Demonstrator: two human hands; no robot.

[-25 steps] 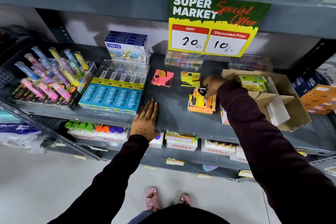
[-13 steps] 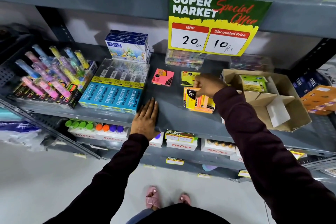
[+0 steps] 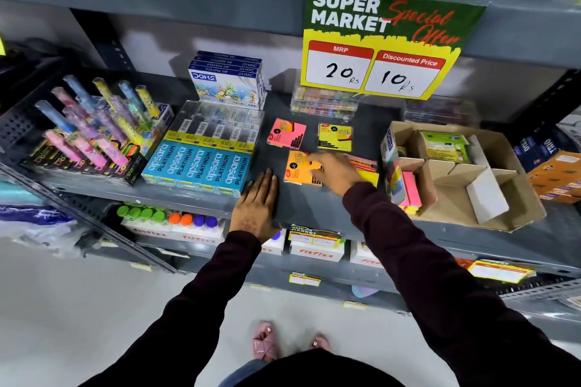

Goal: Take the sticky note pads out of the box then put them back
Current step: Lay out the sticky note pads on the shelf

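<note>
Right hand [image 3: 333,171] spread flat on the orange pad [image 3: 300,166], setting it beside pink [image 3: 286,132] and yellow [image 3: 334,137] pads laid out left of the box [image 3: 490,223]; left hand [image 3: 256,206] lies flat, empty, bracing on the shelf [image 3: 314,207]

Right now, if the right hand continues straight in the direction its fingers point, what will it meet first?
The right hand points left across the orange sticky note pad it already touches. Past that pad comes bare shelf, then probably the blue apsara PLATINUM boxes, though depth is unclear.

single head view, looking forward and down, close over a shop shelf [image 3: 314,207]
</note>
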